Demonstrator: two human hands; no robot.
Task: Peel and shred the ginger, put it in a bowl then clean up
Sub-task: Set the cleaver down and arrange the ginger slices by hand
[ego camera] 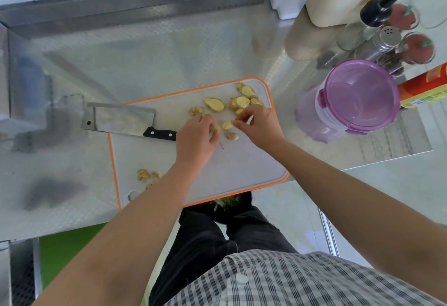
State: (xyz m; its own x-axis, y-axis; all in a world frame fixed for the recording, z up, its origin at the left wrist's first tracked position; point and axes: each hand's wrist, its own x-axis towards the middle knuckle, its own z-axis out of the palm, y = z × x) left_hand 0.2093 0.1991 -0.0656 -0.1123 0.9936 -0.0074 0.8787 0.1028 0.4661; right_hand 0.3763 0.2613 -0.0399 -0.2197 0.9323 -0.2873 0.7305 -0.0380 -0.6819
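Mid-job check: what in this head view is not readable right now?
All in the head view:
The ginger piece in the left hand: its fingers cover most of it; peeled or not, unclear.
The right hand: whether its fingertips pinch anything is too small to tell.
Near-left corner of the cutting board: hidden by the left forearm.
The purple-lidded container: tinted lid obscures any contents.
The cream holder: cut off by the top edge.

Checked shirt point(302, 281) (white button point(242, 279)), dark trousers point(200, 245), bare forearms point(135, 221)

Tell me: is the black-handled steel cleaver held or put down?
Put down: the cleaver lies flat over the orange-edged white cutting board's left edge; left hand and right hand handle ginger pieces.
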